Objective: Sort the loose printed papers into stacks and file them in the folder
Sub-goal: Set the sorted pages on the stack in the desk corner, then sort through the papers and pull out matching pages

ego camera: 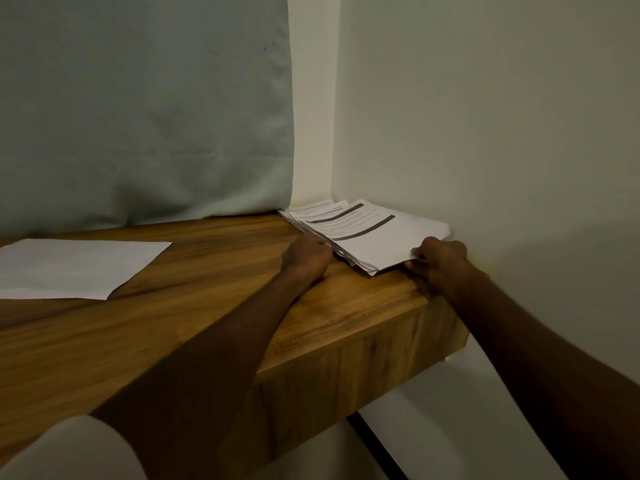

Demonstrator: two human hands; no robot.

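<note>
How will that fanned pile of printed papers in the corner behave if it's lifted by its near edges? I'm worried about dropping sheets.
The printed papers are loose, offset sheets, so they will probably sag and slide apart. The right hand pinches only one corner and the left hand touches the side, so lower sheets may slip out. The pile looks thick, so likely hefty.

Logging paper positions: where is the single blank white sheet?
In the head view, the single blank white sheet lies flat on the wooden desk's left side, below the grey cloth.

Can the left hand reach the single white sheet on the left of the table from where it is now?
Probably yes: the left hand rests at the paper stack, and only bare table lies between it and the white sheet.
</note>
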